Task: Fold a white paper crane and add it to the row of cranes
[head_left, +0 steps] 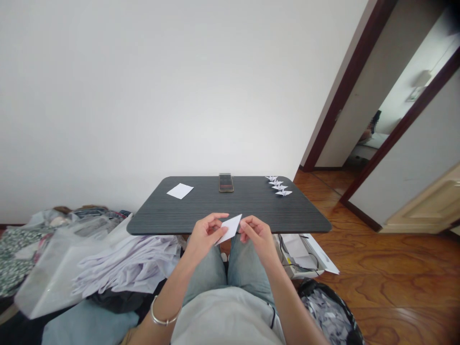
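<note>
The left-hand grip (204,235) and right-hand grip (258,235) each pinch one end of a white folded paper diamond (230,229), held over the front edge of the dark grey wood-grain bench (161,213). A flat white paper sheet (180,191) and a row of small white paper cranes (278,186) lie farther along the bench.

Dark wood-grain tabletop (251,206) lies under and just beyond the fingers (219,221). Straight ahead of them: one smartphone (226,183). Ahead left: one white paper sheet (180,191). Ahead right: four folded paper cranes (279,187), in a row.
</note>
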The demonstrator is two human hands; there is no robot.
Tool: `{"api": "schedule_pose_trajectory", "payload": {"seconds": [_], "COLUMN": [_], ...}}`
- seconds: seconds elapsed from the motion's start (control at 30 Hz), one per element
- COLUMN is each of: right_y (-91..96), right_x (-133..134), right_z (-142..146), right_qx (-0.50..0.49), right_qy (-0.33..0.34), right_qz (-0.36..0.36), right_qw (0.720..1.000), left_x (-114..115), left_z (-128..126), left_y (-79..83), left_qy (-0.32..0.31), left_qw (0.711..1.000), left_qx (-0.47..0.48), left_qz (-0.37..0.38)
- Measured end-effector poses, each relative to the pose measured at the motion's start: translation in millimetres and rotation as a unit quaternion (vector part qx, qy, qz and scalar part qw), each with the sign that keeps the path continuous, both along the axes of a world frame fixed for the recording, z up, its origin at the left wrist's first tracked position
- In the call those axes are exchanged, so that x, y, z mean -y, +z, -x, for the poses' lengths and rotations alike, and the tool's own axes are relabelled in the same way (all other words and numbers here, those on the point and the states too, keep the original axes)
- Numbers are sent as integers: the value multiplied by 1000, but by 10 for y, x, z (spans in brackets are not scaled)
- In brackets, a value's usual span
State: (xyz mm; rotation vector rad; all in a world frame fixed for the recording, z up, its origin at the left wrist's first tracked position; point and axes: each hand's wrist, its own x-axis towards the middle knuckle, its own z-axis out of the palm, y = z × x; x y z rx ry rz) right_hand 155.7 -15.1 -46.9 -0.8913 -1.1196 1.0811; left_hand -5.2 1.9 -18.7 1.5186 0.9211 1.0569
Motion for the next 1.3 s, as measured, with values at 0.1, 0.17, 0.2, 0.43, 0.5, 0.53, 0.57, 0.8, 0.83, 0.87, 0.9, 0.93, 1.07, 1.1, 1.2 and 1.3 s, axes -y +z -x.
{"api": "schedule_pose_trajectory", "payload": {"seconds": [0.1, 0.17, 0.2, 0.43, 0.5, 0.53, 0.57, 0.8, 0.83, 0.87, 0.9, 0.93, 1.07, 1.1, 1.2, 1.3], "right_y": [-17, -28, -33, -24, -15, -11, -7, 29, 39, 51, 62, 73, 96, 95, 73, 39], "right_x": [12, 19, 20, 15, 19, 22, 23, 38, 49, 61, 75, 88, 118, 117, 92, 52], "right_z": [50, 76, 86, 114, 117, 117, 118, 130, 132, 134, 136, 138, 144, 144, 131, 107], "right_qx": [21, 31, 33, 31, 29, 29, 27, -13, -22, -28, -30, -29, -7, -6, -16, -19], "right_qy": [29, 47, 50, 44, 32, 24, 17, -9, -11, -9, -8, -7, -4, -1, 11, 26], "right_qz": [21, 30, 31, 31, 24, 19, 14, -10, -13, -17, -21, -25, -26, -22, -7, 2], "right_qw": [999, 998, 998, 998, 999, 999, 999, 1000, 1000, 999, 999, 999, 1000, 1000, 1000, 999], "left_x": [0, 6, 11, 43, 47, 50, 53, 74, 77, 81, 84, 88, 105, 106, 98, 71], "left_z": [-51, -82, -97, -178, -194, -199, -204, -220, -222, -225, -228, -231, -242, -242, -227, -184], "left_y": [3, 9, 10, -49, -70, -76, -77, -43, -40, -37, -34, -30, -23, -24, -27, -9], "left_qy": [44, 61, 65, 85, 70, 60, 50, 36, 40, 45, 48, 50, 52, 50, 43, 62], "left_qw": [997, 995, 994, 986, 986, 986, 986, 987, 987, 988, 988, 988, 989, 989, 991, 989], "left_qx": [56, 84, 92, 140, 146, 148, 149, 146, 143, 139, 134, 131, 126, 124, 117, 133], "left_qz": [0, -4, -4, 32, 45, 51, 58, 62, 60, 59, 58, 57, 58, 57, 47, 25]}}
